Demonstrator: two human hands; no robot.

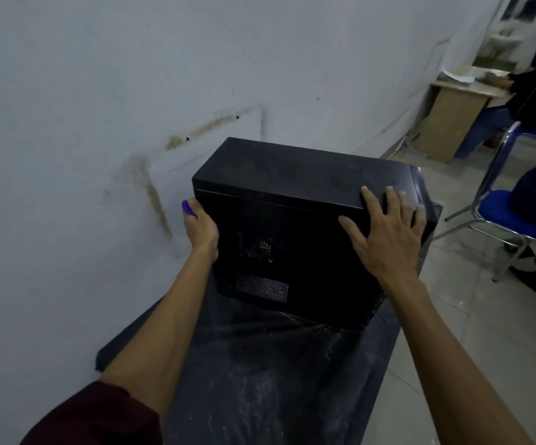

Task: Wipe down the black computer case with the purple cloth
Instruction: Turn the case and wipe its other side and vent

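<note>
Office: wooden desk (443, 123) with papers (459, 77), blue metal-framed chairs (504, 213), tiled floor (485, 316).

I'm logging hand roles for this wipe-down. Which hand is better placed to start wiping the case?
Left. The left hand holds the purple cloth at the computer case's left side. The right hand lies spread over the top right edge with no cloth, likely steadying it.

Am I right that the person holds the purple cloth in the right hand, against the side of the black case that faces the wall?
Not quite: the head view shows the purple cloth in the left hand, against the side of the black case that faces the wall. The right hand lies spread on the case's top edge, without cloth.
</note>
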